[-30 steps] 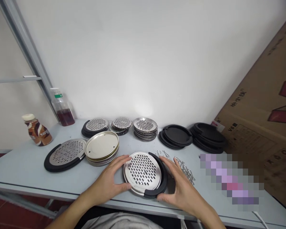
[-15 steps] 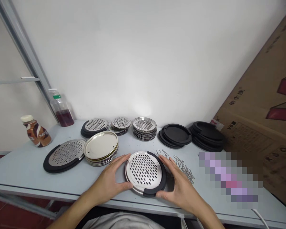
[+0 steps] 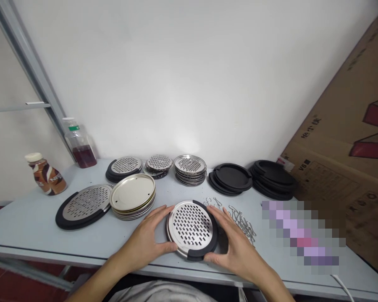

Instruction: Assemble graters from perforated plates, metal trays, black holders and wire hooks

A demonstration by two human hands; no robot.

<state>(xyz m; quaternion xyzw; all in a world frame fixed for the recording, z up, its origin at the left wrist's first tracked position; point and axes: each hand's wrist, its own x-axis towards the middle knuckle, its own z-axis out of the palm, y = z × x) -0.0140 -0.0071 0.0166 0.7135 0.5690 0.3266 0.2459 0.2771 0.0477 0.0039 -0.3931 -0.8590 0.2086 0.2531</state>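
A round perforated steel disc (image 3: 189, 226) lies near the table's front edge with a black rubber rim (image 3: 211, 243) seated round its right side. My left hand (image 3: 146, 239) presses against the disc's left edge, fingers curved around it. My right hand (image 3: 236, 245) cups the black rim on the right, fingers along its curve. Both hands squeeze the disc and rim together between them.
On the grey table (image 3: 25, 226) lie a finished rimmed disc (image 3: 82, 205), a stack of plain steel plates (image 3: 132, 200), perforated disc stacks (image 3: 190, 167), two piles of black rims (image 3: 253, 178), wire clips (image 3: 241, 218), two bottles (image 3: 45, 174) and a cardboard box (image 3: 349, 167) at right.
The black rim has closed further round the disc, covering more of its right and lower edge. Both hands have stayed at its sides, shifting slightly inward.
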